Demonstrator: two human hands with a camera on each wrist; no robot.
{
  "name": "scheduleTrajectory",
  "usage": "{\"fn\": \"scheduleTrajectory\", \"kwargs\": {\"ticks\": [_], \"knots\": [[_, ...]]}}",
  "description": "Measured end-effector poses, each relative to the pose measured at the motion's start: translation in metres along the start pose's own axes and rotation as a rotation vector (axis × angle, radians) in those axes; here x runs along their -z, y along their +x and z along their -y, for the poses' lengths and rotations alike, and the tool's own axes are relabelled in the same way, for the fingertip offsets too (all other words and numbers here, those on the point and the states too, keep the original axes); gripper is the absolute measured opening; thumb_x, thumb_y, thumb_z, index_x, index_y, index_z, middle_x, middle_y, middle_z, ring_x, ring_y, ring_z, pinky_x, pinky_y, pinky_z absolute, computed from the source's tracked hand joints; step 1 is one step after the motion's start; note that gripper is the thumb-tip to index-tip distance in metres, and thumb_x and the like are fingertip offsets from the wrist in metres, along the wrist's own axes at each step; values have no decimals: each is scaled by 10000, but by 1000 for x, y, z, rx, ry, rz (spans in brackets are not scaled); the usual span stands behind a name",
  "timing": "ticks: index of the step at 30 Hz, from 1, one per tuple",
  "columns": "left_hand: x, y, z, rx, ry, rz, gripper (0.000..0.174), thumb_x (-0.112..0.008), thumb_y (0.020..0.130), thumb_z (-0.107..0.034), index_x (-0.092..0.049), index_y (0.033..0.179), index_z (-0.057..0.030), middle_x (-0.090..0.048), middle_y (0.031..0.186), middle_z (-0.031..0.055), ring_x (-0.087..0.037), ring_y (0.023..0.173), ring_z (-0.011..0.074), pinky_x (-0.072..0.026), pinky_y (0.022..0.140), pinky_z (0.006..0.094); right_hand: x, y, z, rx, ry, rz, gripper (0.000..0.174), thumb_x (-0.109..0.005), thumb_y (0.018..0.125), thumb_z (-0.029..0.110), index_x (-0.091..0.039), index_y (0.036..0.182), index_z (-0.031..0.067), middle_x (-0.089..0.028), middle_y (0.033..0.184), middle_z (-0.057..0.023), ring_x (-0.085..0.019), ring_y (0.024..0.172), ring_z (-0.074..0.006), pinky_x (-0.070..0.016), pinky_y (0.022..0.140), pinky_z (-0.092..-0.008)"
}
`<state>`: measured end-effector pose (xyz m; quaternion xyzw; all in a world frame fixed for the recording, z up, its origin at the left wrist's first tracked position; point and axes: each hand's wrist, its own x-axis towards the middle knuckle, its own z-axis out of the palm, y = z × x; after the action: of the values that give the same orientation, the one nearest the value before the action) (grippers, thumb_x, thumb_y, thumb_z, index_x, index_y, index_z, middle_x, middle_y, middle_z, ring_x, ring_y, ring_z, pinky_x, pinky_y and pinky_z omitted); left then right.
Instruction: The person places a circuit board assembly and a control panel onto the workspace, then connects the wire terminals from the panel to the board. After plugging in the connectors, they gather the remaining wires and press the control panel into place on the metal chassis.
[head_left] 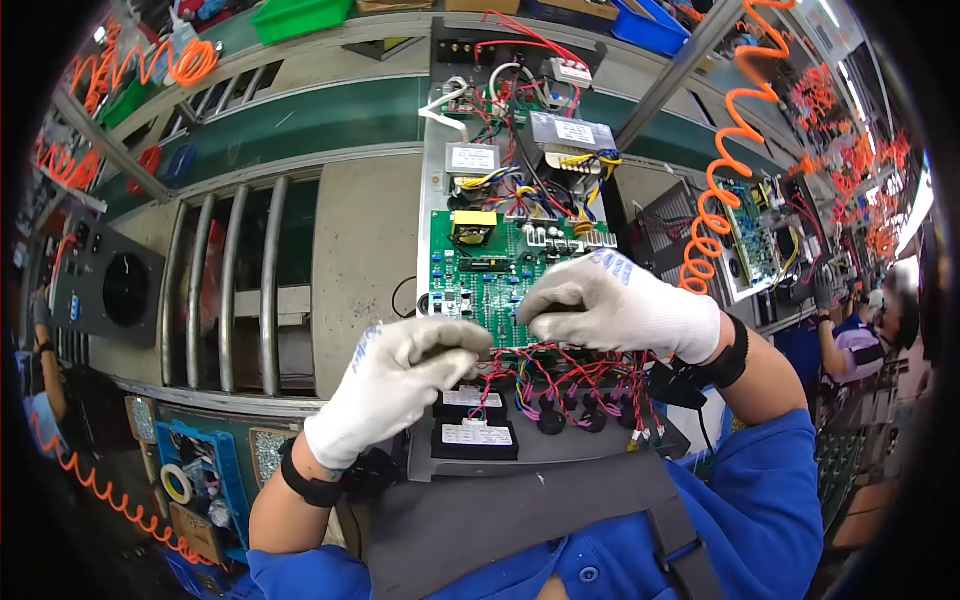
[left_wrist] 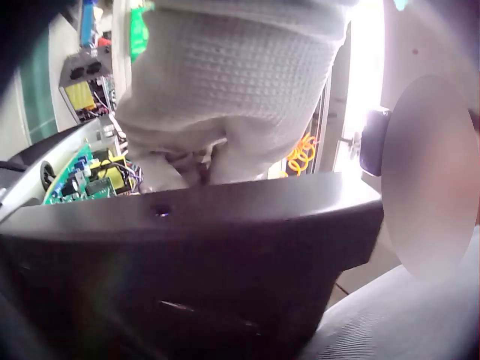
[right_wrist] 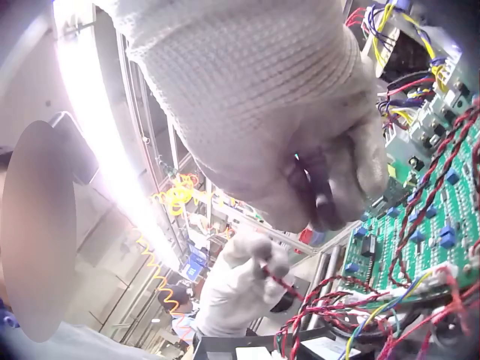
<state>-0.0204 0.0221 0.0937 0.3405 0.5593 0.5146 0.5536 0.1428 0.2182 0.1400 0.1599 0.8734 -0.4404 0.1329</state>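
Note:
In the head view my gloved left hand (head_left: 405,375) is over the near edge of the green circuit board (head_left: 470,285). Its thumb and fingers pinch a twisted red-and-black wire (right_wrist: 283,283), seen in the right wrist view. Over the board's right side, my gloved right hand (head_left: 625,305) has its fingers bent downward. Something dark with a small glint shows between those fingers in the right wrist view; I cannot tell whether it is a held thing. Red wires (head_left: 570,370) bunch along the board's near edge, beside two black labelled modules (head_left: 475,440).
Transformers (head_left: 580,130) with coloured leads sit at the chassis's far end. Metal rollers (head_left: 235,290) lie left, a blue bin (head_left: 205,480) lower left. An orange coiled hose (head_left: 715,200) hangs at right. Another person (head_left: 860,340) works at far right.

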Motion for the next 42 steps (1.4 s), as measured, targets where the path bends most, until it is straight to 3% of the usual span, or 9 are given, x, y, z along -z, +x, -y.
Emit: {"fn": "scheduleTrajectory", "kwargs": {"ticks": [4,8,13,18,26,29,33,36,42], "knots": [[17,-8,-6,124,-6,-61,255,-624,915,-64,-612,1144,47,-674,950,73,-595,817,85,-494,722,224,-7,1,-7,20,-85,137,174,-637,850,81,-681,993,-9,-677,920,-140,-656,858,-273,-512,760,-345],[27,-34,-4,211,97,353,207,-672,885,-85,-640,1067,8,-698,956,63,-617,797,71,-494,665,223,-23,1,-30,222,-68,75,180,-616,856,107,-697,991,18,-674,912,-124,-654,869,-270,-512,773,-343],[13,-11,-11,154,-214,-20,347,-656,891,-43,-544,1202,65,-677,979,109,-652,863,137,-537,749,243,-29,9,-29,162,-323,157,242,-639,838,196,-688,1030,58,-668,912,-124,-656,878,-292,-515,771,-367],[2,11,-1,86,-162,44,416,-648,871,29,-524,1265,79,-684,1005,125,-665,926,142,-537,836,244,-32,7,-34,208,-369,110,300,-678,810,272,-686,1030,66,-659,887,-126,-657,864,-309,-515,732,-398],[1,-2,-9,126,300,130,257,-592,900,2,-640,1147,52,-701,1015,106,-647,951,129,-509,855,253,-36,2,-34,250,-132,141,257,-696,814,324,-701,858,70,-600,754,-122,-614,737,-300,-473,638,-386],[13,-13,-12,-87,615,73,297,-585,814,-2,-678,1096,-16,-692,994,142,-651,968,307,-512,890,360,-34,3,-34,287,-135,165,220,-697,820,277,-695,868,62,-608,758,-114,-613,744,-282,-477,644,-368],[25,-12,-4,-289,766,237,252,-665,828,-43,-710,1076,-53,-675,912,102,-630,856,218,-509,758,311,-35,2,-39,273,-58,171,174,-668,828,222,-691,884,59,-621,792,-107,-629,775,-268,-494,683,-360],[22,-4,-4,-111,643,417,286,-669,816,-65,-698,1100,-51,-677,920,116,-641,895,261,-506,812,348,-38,1,-38,318,-7,149,149,-683,830,176,-701,917,55,-627,780,-104,-612,763,-261,-488,672,-349],[26,4,1,13,737,337,109,-648,851,-124,-661,911,-34,-643,839,118,-633,857,281,-497,787,375,-41,-1,-27,221,-47,291,270,-662,843,230,-718,1079,110,-652,860,-109,-648,811,-277,-504,691,-355]]}}
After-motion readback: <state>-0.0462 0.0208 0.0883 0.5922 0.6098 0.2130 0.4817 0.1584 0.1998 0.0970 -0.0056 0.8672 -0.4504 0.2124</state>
